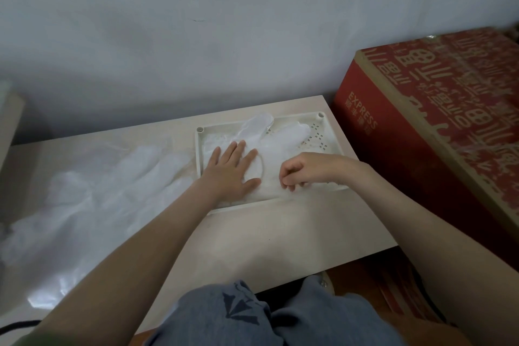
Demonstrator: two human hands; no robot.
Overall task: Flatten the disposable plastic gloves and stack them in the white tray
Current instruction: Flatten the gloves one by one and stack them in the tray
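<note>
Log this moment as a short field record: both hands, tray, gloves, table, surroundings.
left hand: flat, fingers straight, pressing on the tray gloves
right hand: fingers curled, pinching the tray gloves' near edge
white tray: on the table's far right part, holds translucent gloves, one glove end lapping over its far rim
loose gloves: crumpled heap on the table, left of the tray
table: light wood-look top
red box: right of the table
</note>
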